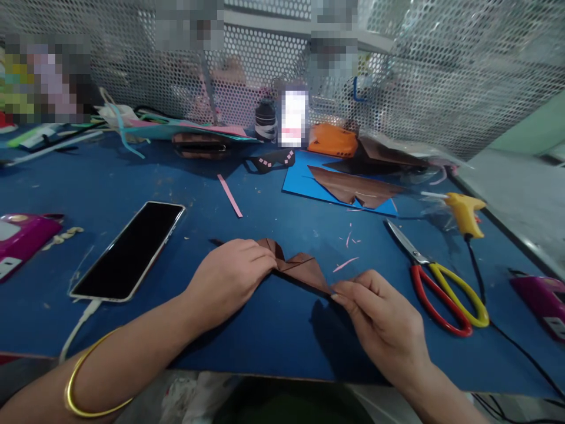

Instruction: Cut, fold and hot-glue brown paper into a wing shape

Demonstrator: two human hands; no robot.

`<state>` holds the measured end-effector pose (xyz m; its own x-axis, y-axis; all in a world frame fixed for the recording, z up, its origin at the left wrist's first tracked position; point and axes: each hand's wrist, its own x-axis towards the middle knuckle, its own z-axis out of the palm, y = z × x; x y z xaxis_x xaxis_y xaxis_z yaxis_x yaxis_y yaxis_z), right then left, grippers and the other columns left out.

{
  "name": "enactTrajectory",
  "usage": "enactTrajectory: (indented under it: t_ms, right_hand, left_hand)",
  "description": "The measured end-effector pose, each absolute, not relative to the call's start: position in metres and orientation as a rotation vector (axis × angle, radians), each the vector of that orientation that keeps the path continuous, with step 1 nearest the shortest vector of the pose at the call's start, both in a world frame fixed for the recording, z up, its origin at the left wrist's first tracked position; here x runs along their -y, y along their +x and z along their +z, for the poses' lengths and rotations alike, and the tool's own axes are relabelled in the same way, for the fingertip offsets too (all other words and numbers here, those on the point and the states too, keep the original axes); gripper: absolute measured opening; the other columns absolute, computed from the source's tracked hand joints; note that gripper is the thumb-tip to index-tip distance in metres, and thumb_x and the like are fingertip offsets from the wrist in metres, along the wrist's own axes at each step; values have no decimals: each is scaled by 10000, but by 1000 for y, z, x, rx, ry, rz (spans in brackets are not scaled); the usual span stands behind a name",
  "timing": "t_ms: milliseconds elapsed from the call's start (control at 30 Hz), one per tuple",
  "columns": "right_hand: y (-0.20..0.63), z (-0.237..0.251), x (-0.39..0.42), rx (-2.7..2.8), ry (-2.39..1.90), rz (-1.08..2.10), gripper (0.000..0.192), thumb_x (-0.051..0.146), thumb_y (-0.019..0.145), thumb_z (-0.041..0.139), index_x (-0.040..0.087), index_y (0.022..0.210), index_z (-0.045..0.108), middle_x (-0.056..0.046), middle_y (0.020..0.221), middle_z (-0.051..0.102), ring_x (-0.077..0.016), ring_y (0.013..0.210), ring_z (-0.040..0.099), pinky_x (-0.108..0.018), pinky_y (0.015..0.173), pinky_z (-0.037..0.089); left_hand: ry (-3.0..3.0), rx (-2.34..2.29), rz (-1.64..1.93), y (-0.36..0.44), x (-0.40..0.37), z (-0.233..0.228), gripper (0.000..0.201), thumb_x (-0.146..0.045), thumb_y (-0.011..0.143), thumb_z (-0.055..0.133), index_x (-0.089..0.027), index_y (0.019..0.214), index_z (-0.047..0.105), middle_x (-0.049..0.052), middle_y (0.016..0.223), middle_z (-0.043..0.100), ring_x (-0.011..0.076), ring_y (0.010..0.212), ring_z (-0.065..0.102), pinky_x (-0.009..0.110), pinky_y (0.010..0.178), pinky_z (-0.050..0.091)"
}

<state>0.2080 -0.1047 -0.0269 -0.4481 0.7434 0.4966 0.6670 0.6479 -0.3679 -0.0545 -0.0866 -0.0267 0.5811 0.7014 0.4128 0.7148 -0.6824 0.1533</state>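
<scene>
The right hand's [384,321] grip pinched one tip of the folded brown paper [300,268], while the left hand [229,277] pressed its other end flat against the worktop [273,330], steadying the creases. Scissors [441,288] lay just to the right, within reach.

Bare blue mat in front, clutter on 3 sides

The table [282,330] lies open beneath and between the 2 hands; a phone [128,250] blocks the left, scissors [436,282] and a glue gun [463,213] with its cord crowd the right, and paper sheets [348,185] line the back before the mesh screen [441,76].
</scene>
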Motion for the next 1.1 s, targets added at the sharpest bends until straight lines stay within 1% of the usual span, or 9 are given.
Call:
enactTrajectory:
  t_ms: [267, 433, 467, 533, 600, 633, 700, 800, 1100]
  right_hand:
    - [213, -27, 105, 2190, -1092, 203, 153, 159, 962, 528, 176, 857, 638, 6, 694, 509, -109, 585, 508, -236, 515, 401]
    - [211, -20, 100, 2216, -1019, 170, 327, 249, 980, 529, 196, 658, 551, 20, 594, 496, -120, 563, 482, -269, 565, 399]
    - [209, -17, 98, 2240, -1002, 157, 292, 252, 973, 543, 194, 690, 584, 12, 619, 531, -129, 594, 508, -285, 604, 416]
    - [200, -12, 93, 2299, -994, 116, 137, 214, 957, 552, 187, 905, 676, -34, 797, 644, -170, 753, 589, -346, 744, 458]
    - [190, -9, 86, 2364, -1010, 71, 243, 151, 945, 521, 194, 1135, 666, -81, 1022, 675, -226, 983, 607, -448, 924, 444]
    - [185, -9, 82, 2398, -1011, 64, 295, 122, 939, 496, 199, 1172, 659, -89, 1079, 670, -245, 1072, 590, -490, 991, 415]
    - [176, -11, 76, 2453, -998, 77, 335, 87, 925, 455, 198, 1156, 671, -89, 1088, 673, -259, 1165, 564, -540, 1073, 360]
    - [170, -17, 70, 2515, -998, 108, 373, 73, 907, 437, 183, 1176, 671, -92, 1084, 679, -263, 1201, 554, -557, 1103, 339]
    - [166, -30, 72, 2614, -946, 62, 458, 22, 905, 394, 185, 1254, 642, -63, 1137, 688, -250, 1255, 514, -534, 1152, 257]
  left_hand:
    - [-2780, 1275, -742, -52, 91, -21, 213, -228, 990, 484, -200, 976, 695, 10, 988, 754, 181, 844, 682, 317, 711, 482]
    - [-2726, 1532, -591, -59, 88, -14, 157, -347, 903, 643, -211, 916, 721, 24, 998, 756, 238, 946, 682, 365, 776, 503]
    - [-2733, 1541, -551, -59, 88, -14, 168, -354, 891, 657, -206, 935, 723, 35, 1021, 754, 250, 964, 680, 376, 787, 508]
    - [-2762, 1536, -501, -60, 89, -13, 200, -350, 883, 663, -196, 1000, 717, 55, 1073, 744, 263, 995, 674, 399, 818, 518]
    - [-2788, 1532, -482, -59, 90, -14, 221, -333, 890, 652, -194, 1054, 704, 61, 1094, 737, 265, 1003, 670, 411, 840, 524]
    - [-2794, 1532, -485, -58, 91, -14, 226, -322, 895, 644, -195, 1074, 697, 62, 1106, 734, 265, 1009, 669, 412, 848, 525]
    - [-2792, 1538, -503, -57, 93, -15, 235, -300, 903, 632, -195, 1107, 684, 63, 1145, 724, 262, 1023, 669, 408, 857, 527]
    - [-2785, 1571, -506, -55, 94, -16, 269, -292, 894, 642, -190, 1140, 670, 65, 1171, 715, 266, 1022, 667, 413, 846, 535]
    - [-2835, 1577, -492, -57, 94, -19, 318, -282, 881, 660, -167, 1177, 652, 68, 1204, 701, 267, 1044, 620, 426, 861, 532]
